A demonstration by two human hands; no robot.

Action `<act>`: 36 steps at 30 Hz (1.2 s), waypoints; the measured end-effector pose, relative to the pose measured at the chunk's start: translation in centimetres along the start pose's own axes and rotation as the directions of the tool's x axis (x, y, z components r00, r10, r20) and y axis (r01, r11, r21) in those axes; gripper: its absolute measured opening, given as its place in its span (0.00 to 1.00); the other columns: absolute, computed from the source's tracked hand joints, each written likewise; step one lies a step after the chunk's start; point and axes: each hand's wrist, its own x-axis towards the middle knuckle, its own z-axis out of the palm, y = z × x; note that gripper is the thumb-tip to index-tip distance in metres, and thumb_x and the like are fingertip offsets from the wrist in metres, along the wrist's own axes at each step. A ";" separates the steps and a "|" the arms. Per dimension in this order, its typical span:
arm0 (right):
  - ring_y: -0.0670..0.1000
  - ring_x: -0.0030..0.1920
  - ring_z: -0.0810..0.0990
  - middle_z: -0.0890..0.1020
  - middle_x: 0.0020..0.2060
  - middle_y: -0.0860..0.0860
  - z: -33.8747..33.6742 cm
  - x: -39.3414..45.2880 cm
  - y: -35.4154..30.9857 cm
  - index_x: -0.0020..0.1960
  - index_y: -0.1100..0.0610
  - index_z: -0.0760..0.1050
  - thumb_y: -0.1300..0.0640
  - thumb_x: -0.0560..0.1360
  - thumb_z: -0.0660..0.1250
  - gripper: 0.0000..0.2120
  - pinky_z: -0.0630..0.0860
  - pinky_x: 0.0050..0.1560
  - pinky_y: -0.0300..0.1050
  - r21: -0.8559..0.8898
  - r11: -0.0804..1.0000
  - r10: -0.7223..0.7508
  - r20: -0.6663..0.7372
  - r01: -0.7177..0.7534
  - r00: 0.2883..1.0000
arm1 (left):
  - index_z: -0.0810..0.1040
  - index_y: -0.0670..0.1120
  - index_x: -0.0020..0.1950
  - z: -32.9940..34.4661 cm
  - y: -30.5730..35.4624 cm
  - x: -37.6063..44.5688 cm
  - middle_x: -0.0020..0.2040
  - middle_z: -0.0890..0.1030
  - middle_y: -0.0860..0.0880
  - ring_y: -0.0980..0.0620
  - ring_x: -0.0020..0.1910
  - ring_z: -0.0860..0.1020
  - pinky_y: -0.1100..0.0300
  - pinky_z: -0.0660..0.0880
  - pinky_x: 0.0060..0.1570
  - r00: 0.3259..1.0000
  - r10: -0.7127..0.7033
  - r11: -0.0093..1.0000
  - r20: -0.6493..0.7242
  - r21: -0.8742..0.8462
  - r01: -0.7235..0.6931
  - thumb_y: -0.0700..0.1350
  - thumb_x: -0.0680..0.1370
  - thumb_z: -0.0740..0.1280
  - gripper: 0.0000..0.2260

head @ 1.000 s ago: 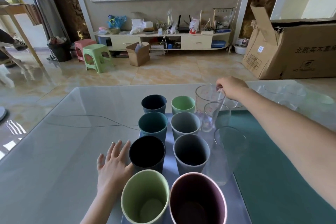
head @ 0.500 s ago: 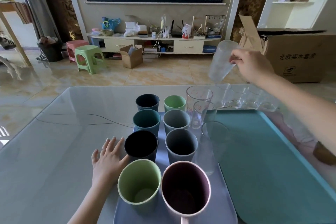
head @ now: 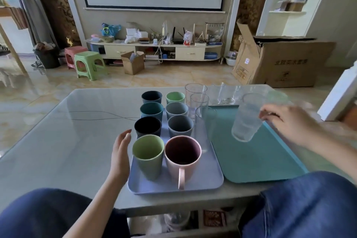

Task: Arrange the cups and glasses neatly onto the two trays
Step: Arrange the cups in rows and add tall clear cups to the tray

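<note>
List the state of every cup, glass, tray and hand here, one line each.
Clear glass: held tilted above the teal tray, not set down.
Right hand: grips that glass.
Left hand: open, beside the lavender tray.
Lavender tray: carries eight upright coloured cups and three glasses.
Pink mug: upright, empty, handle toward the person.
Teal tray: holds nothing yet.
Glasses on the table: upright, beyond the teal tray.

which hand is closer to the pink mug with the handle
Left. The left hand rests beside the purple tray, near the pink mug; the right hand holds a clear glass over the teal tray.
</note>
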 end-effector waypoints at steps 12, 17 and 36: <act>0.46 0.47 0.79 0.81 0.42 0.41 5.6 -4.3 -5.6 0.45 0.51 0.77 0.68 0.74 0.62 0.12 0.77 0.46 0.49 0.114 0.980 -0.184 0.176 0.165 0.967 | 0.67 0.58 0.65 -0.3 0.2 -4.3 0.59 0.77 0.55 0.59 0.57 0.77 0.65 0.73 0.55 0.957 0.130 0.969 0.258 0.172 -0.178 0.60 0.64 0.70 0.31; 0.45 0.49 0.78 0.81 0.45 0.42 7.2 -4.3 -6.5 0.48 0.51 0.76 0.68 0.73 0.60 0.14 0.76 0.48 0.48 0.100 0.983 -0.176 0.246 0.156 0.953 | 0.67 0.67 0.56 -0.2 0.4 -4.5 0.54 0.78 0.59 0.67 0.50 0.77 0.75 0.73 0.44 0.970 0.144 0.970 0.196 0.167 -0.177 0.61 0.62 0.68 0.24; 0.52 0.26 0.81 0.82 0.34 0.54 12.4 -10.6 -5.5 0.41 0.54 0.74 0.61 0.75 0.68 0.05 0.80 0.28 0.47 0.474 0.688 0.458 0.304 -0.549 0.835 | 0.75 0.49 0.52 -2.0 -1.1 -4.6 0.41 0.80 0.50 0.46 0.43 0.79 0.55 0.73 0.42 0.945 0.200 0.956 -0.259 0.261 -0.131 0.55 0.75 0.57 0.14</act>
